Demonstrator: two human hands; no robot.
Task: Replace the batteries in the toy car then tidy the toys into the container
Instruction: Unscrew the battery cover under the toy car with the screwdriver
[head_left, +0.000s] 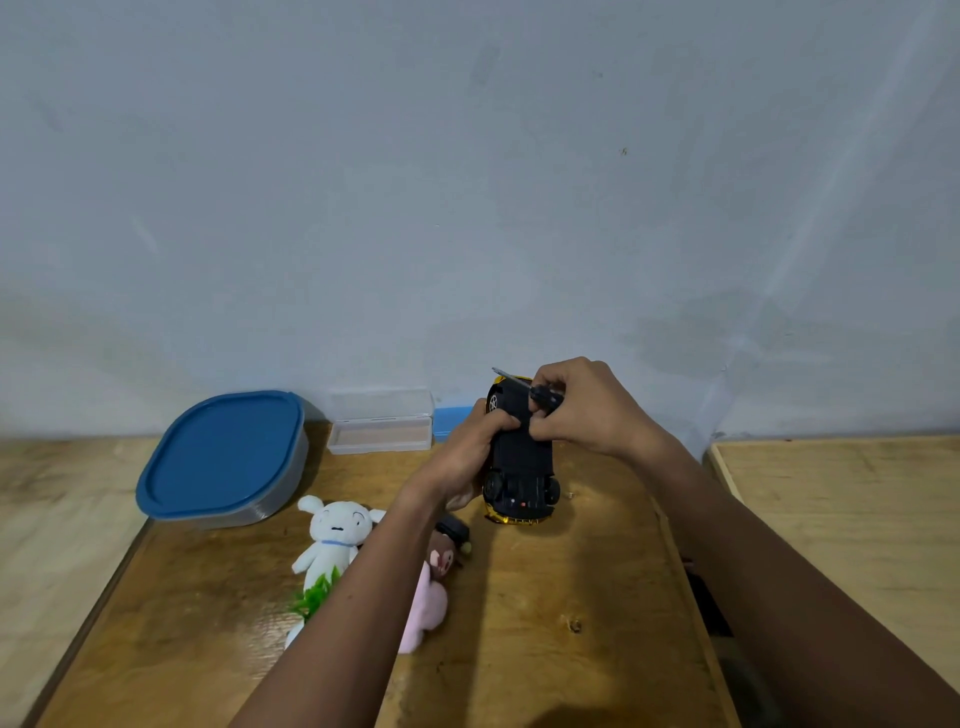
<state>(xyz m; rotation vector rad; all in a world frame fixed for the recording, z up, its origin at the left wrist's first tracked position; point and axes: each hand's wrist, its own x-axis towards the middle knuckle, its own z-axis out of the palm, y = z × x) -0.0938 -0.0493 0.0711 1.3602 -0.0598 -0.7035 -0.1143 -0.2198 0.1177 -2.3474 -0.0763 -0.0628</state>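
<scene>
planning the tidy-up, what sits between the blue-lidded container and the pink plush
The white plush dog lies between the container and the pink plush, seen in the head view.

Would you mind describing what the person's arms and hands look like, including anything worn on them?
Both arms are bare from the lower edge of the picture to the hands: no sleeves show. The left hand and the right hand wear no gloves, and I see no watch, bracelet or ring on the parts in view. The fingers are uncovered too.

Two bare forearms, left hand (470, 457) and right hand (587, 410), no sleeves, rings or watch
</scene>
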